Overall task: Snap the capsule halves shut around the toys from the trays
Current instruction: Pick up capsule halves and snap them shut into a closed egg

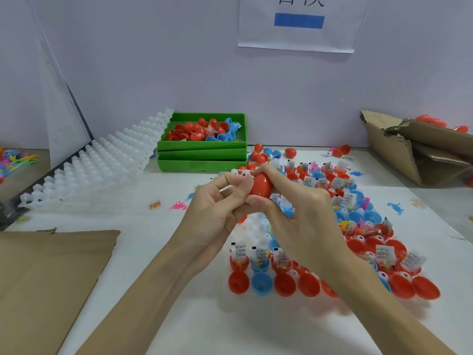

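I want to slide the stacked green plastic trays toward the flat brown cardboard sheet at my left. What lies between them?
In the head view, the white moulded plastic holder trays lie between the stacked green plastic trays and the flat brown cardboard sheet.

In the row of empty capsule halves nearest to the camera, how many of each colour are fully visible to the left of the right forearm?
Red halves: 3
Blue halves: 1
Total: 4
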Tool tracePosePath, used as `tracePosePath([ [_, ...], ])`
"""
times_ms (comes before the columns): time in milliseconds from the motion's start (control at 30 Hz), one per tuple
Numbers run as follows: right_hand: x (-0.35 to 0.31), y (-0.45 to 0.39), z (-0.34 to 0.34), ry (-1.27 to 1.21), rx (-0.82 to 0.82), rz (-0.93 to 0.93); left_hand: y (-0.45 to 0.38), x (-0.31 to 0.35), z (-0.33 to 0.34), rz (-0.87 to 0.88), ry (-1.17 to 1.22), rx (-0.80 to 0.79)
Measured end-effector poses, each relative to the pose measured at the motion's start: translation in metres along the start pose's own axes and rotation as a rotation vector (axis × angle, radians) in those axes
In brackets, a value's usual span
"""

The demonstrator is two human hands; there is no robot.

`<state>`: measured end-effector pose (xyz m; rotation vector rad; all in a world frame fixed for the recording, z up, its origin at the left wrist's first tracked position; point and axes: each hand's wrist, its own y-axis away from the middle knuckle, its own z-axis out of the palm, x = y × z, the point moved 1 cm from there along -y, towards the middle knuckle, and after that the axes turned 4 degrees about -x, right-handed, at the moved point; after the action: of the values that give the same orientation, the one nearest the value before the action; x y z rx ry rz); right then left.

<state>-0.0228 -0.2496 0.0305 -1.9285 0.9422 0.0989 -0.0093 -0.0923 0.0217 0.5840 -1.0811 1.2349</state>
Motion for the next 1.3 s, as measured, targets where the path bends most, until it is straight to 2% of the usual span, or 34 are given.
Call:
tracePosePath([
  [300,0.006,-0.002,-0.003,0.018,-0.097,0.04,-0.001,0.001,-0.002,-0.126,0.102,-0.04],
  [467,0.001,0.002,0.003,-0.088,-0.094,0.059,0.001,0.002,0.0,-0.224,0.251,-0.086],
  [533,0.001,0.001,0.004,-0.087,-0.056,0.074,0.001,0.001,-0.001,-0.234,0.215,-0.105],
  [633,0.003,0.0,0.002,-0.072,-0.065,0.119,0.0,-0.002,-0.002,-0.186,-0.023,-0.091],
  [700,0.003,0.001,0.002,-0.022,-0.073,0.125,-0.002,-0.004,-0.003,-0.165,-0.083,-0.07],
  [967,0.0,0.003,0.005,-0.048,-0.018,0.079,-0.001,-0.01,0.002,-0.283,0.146,-0.175],
  [1300,0.01,0.003,0.004,0.034,-0.056,0.042,0.0,-0.004,0.002,-0.249,0.005,-0.136],
])
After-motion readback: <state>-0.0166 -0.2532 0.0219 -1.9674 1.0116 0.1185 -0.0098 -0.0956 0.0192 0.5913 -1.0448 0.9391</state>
